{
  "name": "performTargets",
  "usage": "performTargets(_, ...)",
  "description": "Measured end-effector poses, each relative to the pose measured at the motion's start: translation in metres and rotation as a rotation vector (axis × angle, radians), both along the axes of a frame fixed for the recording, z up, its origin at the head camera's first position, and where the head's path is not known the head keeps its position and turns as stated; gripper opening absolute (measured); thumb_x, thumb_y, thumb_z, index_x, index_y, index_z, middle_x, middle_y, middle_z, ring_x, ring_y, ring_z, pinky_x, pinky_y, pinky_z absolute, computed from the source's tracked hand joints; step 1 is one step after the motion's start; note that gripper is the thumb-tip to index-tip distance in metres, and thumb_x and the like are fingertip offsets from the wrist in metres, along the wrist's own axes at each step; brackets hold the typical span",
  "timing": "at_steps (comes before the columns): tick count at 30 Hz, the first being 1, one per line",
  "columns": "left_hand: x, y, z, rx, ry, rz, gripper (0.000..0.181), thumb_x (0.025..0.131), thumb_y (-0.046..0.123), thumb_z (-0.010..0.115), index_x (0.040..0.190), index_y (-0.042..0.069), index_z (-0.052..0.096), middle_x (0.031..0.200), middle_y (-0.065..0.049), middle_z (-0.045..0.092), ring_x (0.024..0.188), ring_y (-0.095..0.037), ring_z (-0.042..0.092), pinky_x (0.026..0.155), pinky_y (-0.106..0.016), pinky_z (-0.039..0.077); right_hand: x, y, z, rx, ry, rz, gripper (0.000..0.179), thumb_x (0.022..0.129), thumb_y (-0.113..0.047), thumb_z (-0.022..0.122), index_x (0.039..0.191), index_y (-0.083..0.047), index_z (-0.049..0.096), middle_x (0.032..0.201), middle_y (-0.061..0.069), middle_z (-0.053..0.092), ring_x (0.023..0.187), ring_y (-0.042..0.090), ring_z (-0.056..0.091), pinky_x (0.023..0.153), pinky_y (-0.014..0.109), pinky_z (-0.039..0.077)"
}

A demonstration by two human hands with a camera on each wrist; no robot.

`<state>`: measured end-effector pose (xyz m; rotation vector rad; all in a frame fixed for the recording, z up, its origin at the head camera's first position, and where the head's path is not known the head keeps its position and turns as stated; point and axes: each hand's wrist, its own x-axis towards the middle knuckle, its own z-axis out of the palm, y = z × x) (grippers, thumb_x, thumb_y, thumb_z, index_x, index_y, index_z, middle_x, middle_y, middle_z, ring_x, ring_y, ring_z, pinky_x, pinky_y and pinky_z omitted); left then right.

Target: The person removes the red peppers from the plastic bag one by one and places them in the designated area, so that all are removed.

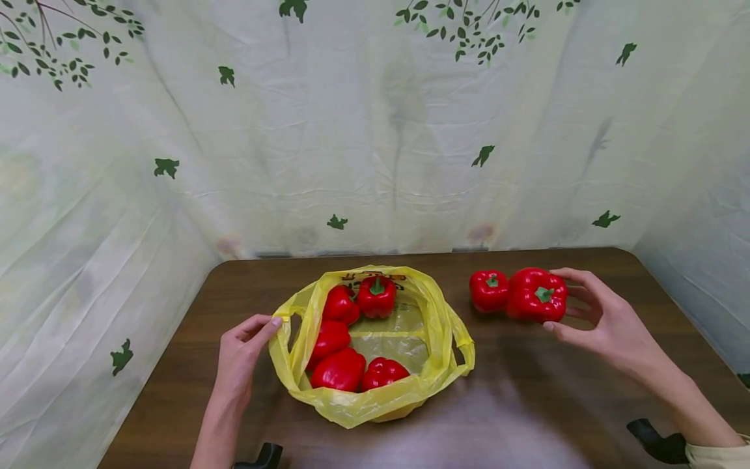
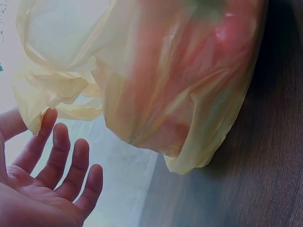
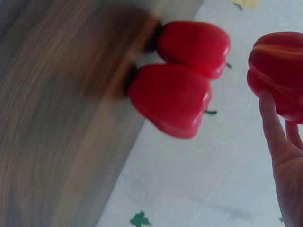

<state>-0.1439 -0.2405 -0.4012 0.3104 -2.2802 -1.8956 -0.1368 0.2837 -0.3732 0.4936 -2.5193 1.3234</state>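
Head view shows our left hand pinching a yellow plastic bag, our right hand clasping a red bell pepper between its fingers, likely light, firm, slick, best gripped round its sides.

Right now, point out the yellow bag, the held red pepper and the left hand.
Yellow bag (image 1: 366,407): head view, on its front wall.
Held red pepper (image 1: 525,298): head view, on its red skin.
Left hand (image 2: 40,193): left wrist view, on the palm.
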Motion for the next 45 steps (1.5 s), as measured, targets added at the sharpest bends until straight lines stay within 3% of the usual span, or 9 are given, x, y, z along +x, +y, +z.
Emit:
performTargets(12, 0.000, 0.000, 0.001, -0.009, -0.019, -0.004, 0.034, 0.094, 0.030, 0.068, 0.104, -0.003, 0.069, 0.090, 0.000, 0.066, 0.094, -0.022, 0.051, 0.089, -0.037, 0.035, 0.002, 0.038, 0.005, 0.098, 0.037, -0.029, 0.081, 0.071, 0.006, 0.085, 0.140, -0.013, 0.049, 0.129, -0.001, 0.047, 0.107, 0.002, 0.054, 0.080, 0.009, 0.045)
performTargets(23, 0.000, 0.000, 0.001, 0.003, -0.021, -0.001, 0.035, 0.094, 0.030, 0.068, 0.104, -0.003, 0.069, 0.090, 0.001, 0.066, 0.095, -0.023, 0.051, 0.092, -0.040, 0.034, 0.002, 0.071, -0.002, 0.199, 0.009, -0.120, 0.080, 0.071, -0.002, 0.087, 0.141, -0.009, 0.047, 0.126, -0.016, 0.045, 0.099, -0.013, 0.047, 0.068, 0.007, 0.046)
performTargets(26, -0.001, 0.000, 0.001, 0.005, -0.021, -0.003, 0.035, 0.094, 0.030, 0.068, 0.104, -0.003, 0.069, 0.090, 0.001, 0.066, 0.095, -0.022, 0.051, 0.092, -0.040, 0.033, -0.001, 0.079, -0.006, 0.208, -0.030, -0.136, 0.080, 0.074, -0.006, 0.087, 0.141, -0.005, 0.043, 0.129, -0.006, 0.046, 0.097, -0.017, 0.045, 0.065, 0.008, 0.047)
performTargets(30, -0.001, -0.001, -0.001, 0.007, -0.019, -0.006, 0.035, 0.094, 0.030, 0.068, 0.104, -0.004, 0.069, 0.090, 0.001, 0.066, 0.095, -0.023, 0.051, 0.092, -0.041, 0.033, -0.008, 0.085, -0.013, 0.235, -0.085, -0.174, 0.080, 0.076, -0.011, 0.086, 0.140, -0.003, 0.041, 0.132, 0.020, 0.047, 0.102, 0.018, 0.060, 0.064, 0.007, 0.046)
performTargets(33, -0.001, -0.001, -0.001, 0.004, -0.018, -0.006, 0.036, 0.094, 0.030, 0.068, 0.105, -0.004, 0.069, 0.090, 0.000, 0.066, 0.095, -0.023, 0.051, 0.092, -0.041, 0.033, -0.014, 0.089, -0.020, 0.235, -0.115, -0.175, 0.078, 0.077, -0.013, 0.085, 0.140, -0.002, 0.040, 0.132, 0.024, 0.045, 0.100, 0.037, 0.058, 0.063, 0.010, 0.048)
performTargets(37, -0.001, -0.001, -0.002, 0.001, -0.022, -0.001, 0.035, 0.094, 0.030, 0.068, 0.104, -0.003, 0.069, 0.090, 0.001, 0.065, 0.094, -0.022, 0.051, 0.091, -0.038, 0.035, -0.022, 0.095, -0.032, 0.199, -0.152, -0.140, 0.076, 0.080, -0.012, 0.083, 0.140, -0.001, 0.039, 0.131, 0.022, 0.043, 0.093, -0.005, 0.058, 0.062, 0.017, 0.052)
performTargets(39, -0.001, -0.001, -0.002, 0.000, -0.025, 0.001, 0.035, 0.094, 0.030, 0.068, 0.104, -0.004, 0.069, 0.090, 0.000, 0.065, 0.094, -0.022, 0.052, 0.090, -0.037, 0.036, -0.026, 0.099, -0.037, 0.192, -0.164, -0.126, 0.075, 0.080, -0.011, 0.082, 0.140, 0.000, 0.039, 0.131, 0.023, 0.043, 0.091, -0.013, 0.053, 0.063, 0.020, 0.054)
performTargets(42, -0.002, -0.001, -0.003, -0.002, -0.025, 0.004, 0.035, 0.094, 0.030, 0.068, 0.104, -0.004, 0.069, 0.090, 0.000, 0.065, 0.093, -0.022, 0.052, 0.088, -0.035, 0.037, -0.032, 0.102, -0.044, 0.209, -0.176, -0.120, 0.074, 0.081, -0.013, 0.082, 0.140, 0.001, 0.038, 0.132, 0.027, 0.044, 0.098, 0.019, 0.065, 0.063, 0.023, 0.055)
performTargets(45, -0.002, -0.001, -0.003, 0.002, -0.019, 0.005, 0.034, 0.093, 0.030, 0.069, 0.104, -0.003, 0.070, 0.090, 0.000, 0.065, 0.092, -0.021, 0.052, 0.087, -0.034, 0.038, -0.039, 0.105, -0.048, 0.225, -0.188, -0.111, 0.073, 0.083, -0.015, 0.080, 0.141, 0.002, 0.038, 0.133, 0.031, 0.044, 0.107, 0.055, 0.052, 0.064, 0.030, 0.057)
